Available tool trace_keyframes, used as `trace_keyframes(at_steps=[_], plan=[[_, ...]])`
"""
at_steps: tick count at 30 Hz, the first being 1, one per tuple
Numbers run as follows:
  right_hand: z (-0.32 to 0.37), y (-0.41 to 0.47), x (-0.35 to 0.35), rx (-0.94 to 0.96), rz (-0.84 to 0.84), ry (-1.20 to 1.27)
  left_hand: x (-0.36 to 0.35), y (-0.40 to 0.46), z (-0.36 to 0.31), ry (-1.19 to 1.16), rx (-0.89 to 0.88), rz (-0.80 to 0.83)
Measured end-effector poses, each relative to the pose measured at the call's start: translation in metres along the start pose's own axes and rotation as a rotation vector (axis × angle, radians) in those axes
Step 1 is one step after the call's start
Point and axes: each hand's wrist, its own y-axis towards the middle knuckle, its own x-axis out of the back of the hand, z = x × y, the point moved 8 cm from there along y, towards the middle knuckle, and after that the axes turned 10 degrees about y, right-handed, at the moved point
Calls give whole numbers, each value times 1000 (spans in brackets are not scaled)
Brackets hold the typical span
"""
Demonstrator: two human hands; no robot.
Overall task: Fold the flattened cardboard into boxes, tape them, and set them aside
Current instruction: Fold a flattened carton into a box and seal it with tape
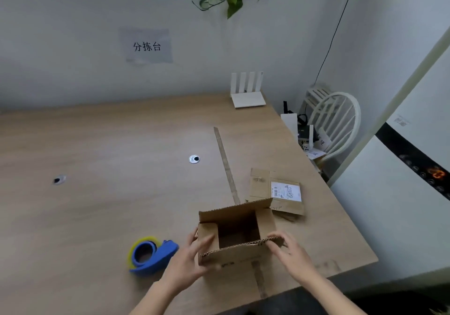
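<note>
While the box (237,236) is standing open-topped just right of the tape gun (151,256), the left hand (192,258) is bracing its side, fingers curled around the flap, and the right hand (289,253) is pinching the near flap, apparently to fold it shut.

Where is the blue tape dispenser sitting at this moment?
In the head view, the blue plastic tape dispenser with a yellow guard lies on the wooden table, just left of the left hand and the open brown cardboard box.
</note>
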Motion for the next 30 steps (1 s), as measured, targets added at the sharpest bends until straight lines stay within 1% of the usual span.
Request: trace_keyframes(at_steps=[3, 5, 8, 10, 12, 14, 17, 19, 22, 24, 30], plan=[[3, -3, -8, -19, 0, -62, 9, -8, 3, -50, 106, -52], [6, -2, -9, -53, -63, -121, 14, -9, 4, -69, 170, -117], [19, -1, -11, -61, -156, -81, 18, -12, 6, -36, 333, -241], [30, 3, -12, -36, -160, -76, 21, -12, 6, -9, 392, -288], [38, 11, -11, 18, -141, -140, 26, -10, 2, 34, 364, -317], [46, 22, -9, 83, -89, -191, 30, -7, -1, 31, 285, -343], [52, 33, -9, 129, 15, -181, 28, -1, -3, 5, 201, -294], [50, 35, -5, 133, 9, -156, 26, 1, -2, 4, 177, -287], [43, 31, -16, 170, 71, -255, 17, -2, -1, 5, 183, -257], [38, 29, -26, 193, 100, -316, 13, -5, 1, 8, 208, -269], [44, 37, -48, 203, 60, -461, 18, -7, 3, 45, 259, -349]])
